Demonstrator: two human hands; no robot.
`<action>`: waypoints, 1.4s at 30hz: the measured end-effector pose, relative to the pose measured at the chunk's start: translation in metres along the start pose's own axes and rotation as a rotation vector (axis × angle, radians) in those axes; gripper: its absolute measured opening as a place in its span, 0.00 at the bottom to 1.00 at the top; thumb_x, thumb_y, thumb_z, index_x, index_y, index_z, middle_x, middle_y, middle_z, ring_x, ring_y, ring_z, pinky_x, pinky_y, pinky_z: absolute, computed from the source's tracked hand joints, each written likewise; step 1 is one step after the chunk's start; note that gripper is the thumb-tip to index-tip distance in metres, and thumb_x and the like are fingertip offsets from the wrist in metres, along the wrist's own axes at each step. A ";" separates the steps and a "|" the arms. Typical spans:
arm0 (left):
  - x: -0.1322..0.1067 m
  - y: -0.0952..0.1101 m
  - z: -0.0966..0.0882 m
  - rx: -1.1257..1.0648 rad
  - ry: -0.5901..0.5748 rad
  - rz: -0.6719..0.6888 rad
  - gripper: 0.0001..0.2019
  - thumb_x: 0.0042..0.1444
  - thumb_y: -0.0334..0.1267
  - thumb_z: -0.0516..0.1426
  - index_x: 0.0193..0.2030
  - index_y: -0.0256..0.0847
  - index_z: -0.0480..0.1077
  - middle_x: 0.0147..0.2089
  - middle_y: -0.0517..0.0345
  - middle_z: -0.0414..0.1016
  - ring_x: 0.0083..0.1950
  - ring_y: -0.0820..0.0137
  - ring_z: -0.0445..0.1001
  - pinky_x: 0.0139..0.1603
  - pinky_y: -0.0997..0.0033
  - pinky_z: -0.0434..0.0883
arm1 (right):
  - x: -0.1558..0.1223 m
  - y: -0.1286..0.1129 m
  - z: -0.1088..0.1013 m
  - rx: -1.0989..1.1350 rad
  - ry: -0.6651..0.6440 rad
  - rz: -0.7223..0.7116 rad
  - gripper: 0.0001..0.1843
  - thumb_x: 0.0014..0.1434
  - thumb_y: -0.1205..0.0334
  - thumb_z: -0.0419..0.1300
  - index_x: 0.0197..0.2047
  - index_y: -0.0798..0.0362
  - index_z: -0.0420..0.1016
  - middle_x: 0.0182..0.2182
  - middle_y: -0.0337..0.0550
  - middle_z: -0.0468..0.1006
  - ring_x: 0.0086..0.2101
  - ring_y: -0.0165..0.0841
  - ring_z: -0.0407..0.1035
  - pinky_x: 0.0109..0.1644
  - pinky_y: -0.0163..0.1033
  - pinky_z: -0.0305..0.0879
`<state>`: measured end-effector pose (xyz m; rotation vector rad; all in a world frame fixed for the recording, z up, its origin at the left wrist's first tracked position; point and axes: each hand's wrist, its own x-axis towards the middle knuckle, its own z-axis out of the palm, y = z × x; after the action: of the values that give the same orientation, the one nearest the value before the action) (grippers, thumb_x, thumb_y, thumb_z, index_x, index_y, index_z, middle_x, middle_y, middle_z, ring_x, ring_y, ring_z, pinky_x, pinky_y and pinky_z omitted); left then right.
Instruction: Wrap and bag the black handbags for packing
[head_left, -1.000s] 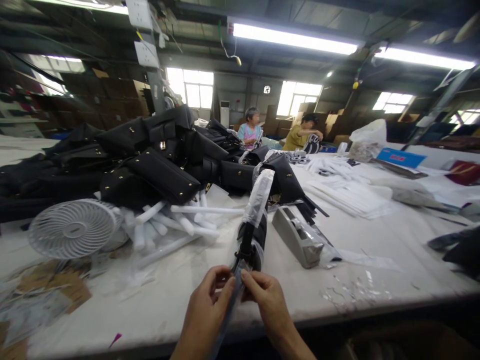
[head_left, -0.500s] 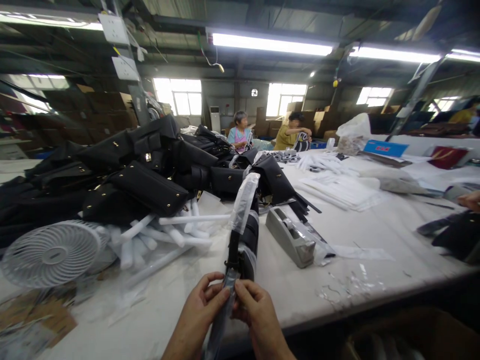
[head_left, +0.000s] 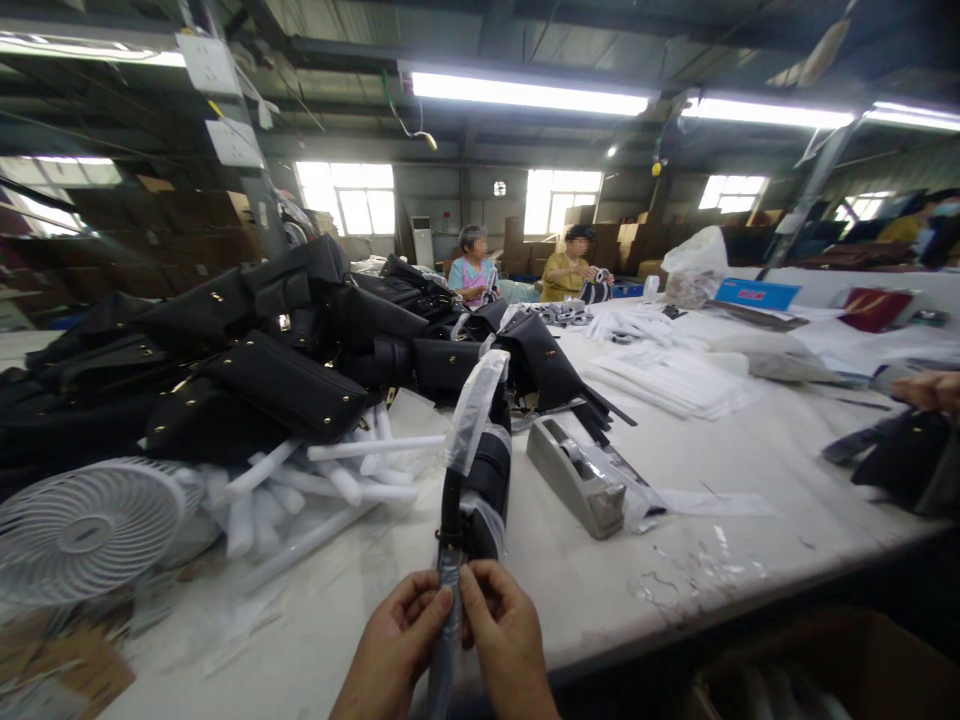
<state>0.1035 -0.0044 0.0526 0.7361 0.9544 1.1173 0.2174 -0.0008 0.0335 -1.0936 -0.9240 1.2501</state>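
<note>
My left hand and my right hand meet at the table's near edge, fingers pinched on a black strap sheathed in clear plastic film. The strap runs up to a black bag part that stands on the white table, with a loose plastic sleeve hanging from its top. Both thumbs press the strap from either side.
A grey tape dispenser sits right of the strap. White foam tubes and a white fan lie left, under a heap of black bags. Two people sit at the far end. Another person's hand shows at the right edge.
The view has shifted left and down, so everything sits lower and closer. My hands have slid a little nearer along the strap and keep pinching it. Another person's hand has appeared at the right.
</note>
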 end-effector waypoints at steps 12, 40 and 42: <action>0.005 -0.006 -0.004 0.092 0.107 0.137 0.23 0.44 0.51 0.69 0.39 0.40 0.68 0.33 0.57 0.77 0.31 0.68 0.76 0.34 0.71 0.71 | 0.005 0.008 0.005 0.104 0.018 -0.013 0.24 0.52 0.41 0.67 0.32 0.53 0.64 0.22 0.32 0.68 0.18 0.24 0.63 0.20 0.28 0.61; -0.011 0.002 -0.014 1.140 0.304 0.584 0.11 0.60 0.44 0.56 0.49 0.51 0.68 0.44 0.61 0.82 0.45 0.61 0.81 0.39 0.71 0.75 | 0.001 -0.007 0.003 0.055 -0.148 0.011 0.19 0.57 0.47 0.65 0.36 0.55 0.84 0.25 0.42 0.76 0.23 0.29 0.67 0.29 0.32 0.62; -0.010 -0.001 -0.017 1.273 0.326 0.669 0.11 0.62 0.42 0.52 0.50 0.49 0.68 0.42 0.58 0.82 0.41 0.61 0.82 0.35 0.71 0.74 | 0.000 -0.006 0.003 0.051 -0.161 -0.008 0.19 0.57 0.47 0.65 0.39 0.54 0.85 0.28 0.44 0.78 0.25 0.31 0.69 0.30 0.33 0.65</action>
<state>0.0869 -0.0138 0.0470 2.0524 1.7890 1.1194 0.2163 -0.0008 0.0401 -0.9592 -1.0104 1.3626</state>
